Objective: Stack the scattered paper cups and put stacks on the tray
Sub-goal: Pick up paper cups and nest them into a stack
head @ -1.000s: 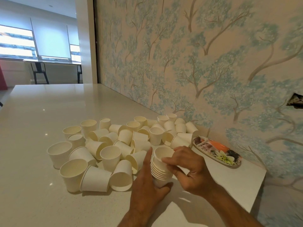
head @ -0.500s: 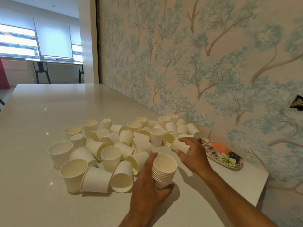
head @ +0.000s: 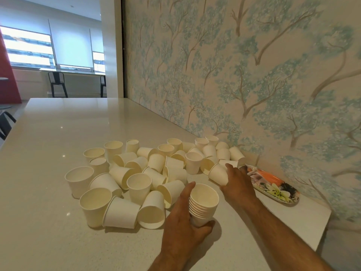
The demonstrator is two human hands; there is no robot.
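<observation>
My left hand point(head: 182, 222) grips a stack of several nested white paper cups point(head: 203, 204), held upright just above the white counter point(head: 48, 241). My right hand point(head: 237, 181) reaches to the right edge of the heap and holds a single paper cup point(head: 217, 174) lying on its side. Several more loose paper cups point(head: 136, 173), some upright and some tipped over, spread across the counter to the left. A flowered oval tray point(head: 279, 190) lies against the wall, just right of my right hand, with no cups on it.
A wall with tree-pattern wallpaper point(head: 254, 85) runs along the counter's right side. The counter's near right corner point(head: 322, 227) ends just past the tray. Black chairs point(head: 57, 83) stand by windows far behind.
My right hand left the top of the stack, reached forward to the right side of the heap and took hold of a lying cup. My left hand kept the stack in place.
</observation>
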